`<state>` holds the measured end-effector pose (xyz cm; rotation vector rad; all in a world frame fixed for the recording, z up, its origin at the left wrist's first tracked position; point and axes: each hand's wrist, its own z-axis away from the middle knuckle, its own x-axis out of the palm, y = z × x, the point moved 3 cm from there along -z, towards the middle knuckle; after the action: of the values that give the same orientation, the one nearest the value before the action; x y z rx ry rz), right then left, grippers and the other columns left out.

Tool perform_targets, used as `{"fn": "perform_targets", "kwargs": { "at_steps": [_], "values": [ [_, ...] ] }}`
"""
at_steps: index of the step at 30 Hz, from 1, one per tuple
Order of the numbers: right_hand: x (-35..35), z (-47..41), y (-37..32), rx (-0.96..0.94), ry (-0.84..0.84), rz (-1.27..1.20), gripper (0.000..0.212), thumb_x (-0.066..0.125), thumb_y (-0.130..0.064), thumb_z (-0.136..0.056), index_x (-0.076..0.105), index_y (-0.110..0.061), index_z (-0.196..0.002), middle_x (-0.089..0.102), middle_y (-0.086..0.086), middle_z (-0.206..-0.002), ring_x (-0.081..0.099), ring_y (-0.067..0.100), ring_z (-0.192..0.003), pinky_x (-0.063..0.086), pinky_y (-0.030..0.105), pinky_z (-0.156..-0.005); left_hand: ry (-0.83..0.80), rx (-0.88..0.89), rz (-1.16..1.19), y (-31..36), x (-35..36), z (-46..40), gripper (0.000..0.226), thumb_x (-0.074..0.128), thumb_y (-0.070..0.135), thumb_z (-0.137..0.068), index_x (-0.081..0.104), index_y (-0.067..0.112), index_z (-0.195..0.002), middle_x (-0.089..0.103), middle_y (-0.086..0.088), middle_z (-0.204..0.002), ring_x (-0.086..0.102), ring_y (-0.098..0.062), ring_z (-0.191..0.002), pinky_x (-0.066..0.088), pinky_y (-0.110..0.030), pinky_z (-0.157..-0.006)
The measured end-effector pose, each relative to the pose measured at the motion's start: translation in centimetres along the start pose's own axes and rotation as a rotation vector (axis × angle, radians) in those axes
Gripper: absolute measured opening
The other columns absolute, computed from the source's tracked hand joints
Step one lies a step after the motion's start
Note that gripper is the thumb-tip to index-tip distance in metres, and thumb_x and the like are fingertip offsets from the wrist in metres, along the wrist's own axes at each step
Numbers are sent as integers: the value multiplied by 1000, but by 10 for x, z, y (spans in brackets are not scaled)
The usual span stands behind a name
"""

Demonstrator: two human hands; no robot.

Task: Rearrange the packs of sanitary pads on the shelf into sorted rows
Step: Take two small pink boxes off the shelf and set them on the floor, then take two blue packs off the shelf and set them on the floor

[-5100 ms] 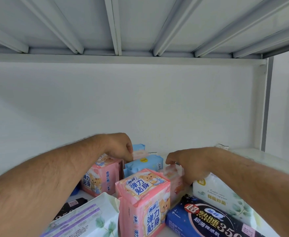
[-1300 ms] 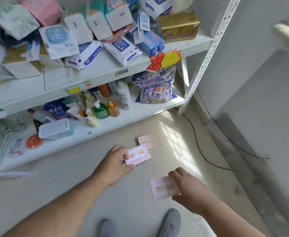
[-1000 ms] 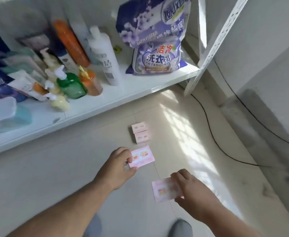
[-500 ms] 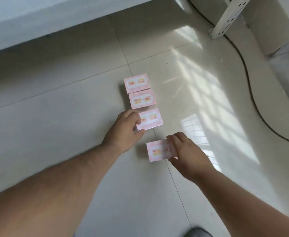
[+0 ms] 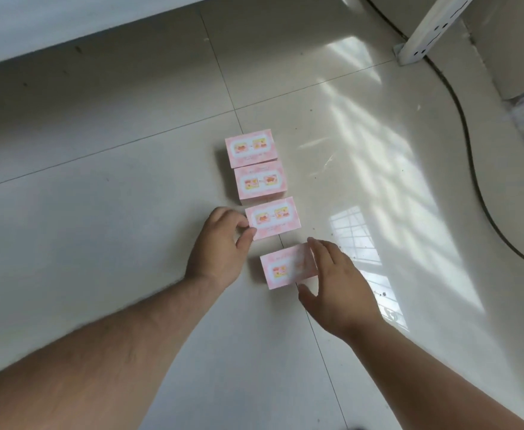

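Observation:
Four pink packs of sanitary pads lie in a column on the tiled floor. The farthest pack (image 5: 251, 148) and the second pack (image 5: 260, 182) lie untouched, edge to edge. My left hand (image 5: 220, 246) pinches the left edge of the third pack (image 5: 274, 218) between thumb and curled fingers. The nearest pack (image 5: 287, 266) rests slightly tilted, a small gap below the third. My right hand (image 5: 336, 282) is at its right end, fingers straight and spread; the fingertips and thumb touch the pack's right corners.
The white shelf's bottom board (image 5: 68, 23) runs along the top left. Its perforated metal leg (image 5: 425, 32) stands at the top right. A black cable (image 5: 468, 144) curves across the floor on the right, beside sunlit tiles.
Both hands brought pink packs down from the shelf to the floor, extending the column. Since half a second ago my right hand's fingers have loosened and straightened on the nearest pack.

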<state>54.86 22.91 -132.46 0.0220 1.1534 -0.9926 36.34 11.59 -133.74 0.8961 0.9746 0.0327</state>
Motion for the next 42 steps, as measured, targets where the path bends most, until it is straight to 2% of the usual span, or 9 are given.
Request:
{"fn": "perform_targets", "kwargs": {
  "at_steps": [5,9,16,24,27,30,33,35,42],
  "values": [
    [12,0,0,325,14,-315,54,54,-54,-93,49,-24,-138,56,-9,-128,58,14,-113,47,29,-85,-60,-500,255,-5,15,-6,20,72,35,-85,64,18,-91,67,11,-86,65,-12,-82,49,-23,-72],
    [15,-12,-2,386,40,-432,31,59,-42,-95,64,-21,-116,64,-14,-96,63,12,-89,41,18,-65,-82,-510,289,-4,16,-11,17,68,32,-88,69,22,-74,72,7,-74,70,-18,-75,55,-28,-68],
    [12,-36,-9,431,71,-443,30,59,-41,-95,65,-20,-114,61,-19,-85,59,6,-81,35,9,-60,-64,-521,308,-5,6,-19,24,68,28,-87,68,14,-67,73,-4,-68,71,-30,-74,60,-48,-72],
    [8,-37,-15,461,32,-444,45,62,-51,-91,63,-17,-120,68,-9,-105,64,12,-91,39,12,-62,-109,-521,331,-7,2,-17,29,58,30,-94,70,17,-70,73,2,-69,73,-21,-75,60,-46,-76],
    [-1,-29,-17,489,-1,-446,66,61,-56,-90,51,-14,-139,61,0,-132,63,21,-113,45,22,-81,-150,-544,349,-5,-2,-11,39,51,32,-96,68,3,-78,73,0,-72,73,-22,-76,60,-48,-75],
    [-19,-11,-24,518,-23,-372,68,56,-52,-95,42,-12,-148,52,3,-145,50,21,-132,39,29,-99,-156,-474,202,6,-23,1,40,44,31,-96,46,10,-62,55,-2,-60,63,-34,-70,47,-28,-56],
    [-47,16,-38,523,-56,-317,61,49,-48,-99,42,-14,-148,51,3,-147,49,20,-134,37,30,-105,-273,-395,43,37,-58,23,28,41,27,-100,64,22,-114,64,6,-114,58,-21,-111,48,-25,-87],
    [-76,37,-57,473,-99,-232,60,46,-48,-100,39,-16,-149,50,2,-148,49,20,-133,38,32,-107,-403,-320,-188,65,-91,42,53,39,35,-100,31,25,-152,25,5,-160,25,-17,-146,30,-33,-115],
    [-247,119,-168,42,-119,289,65,40,-52,-98,25,-19,-153,26,3,-160,17,26,-150,18,42,-119,-456,-174,-492,228,-245,105,67,45,46,-95,18,32,-154,13,5,-163,20,-21,-147,23,-36,-115]
  ]
}}
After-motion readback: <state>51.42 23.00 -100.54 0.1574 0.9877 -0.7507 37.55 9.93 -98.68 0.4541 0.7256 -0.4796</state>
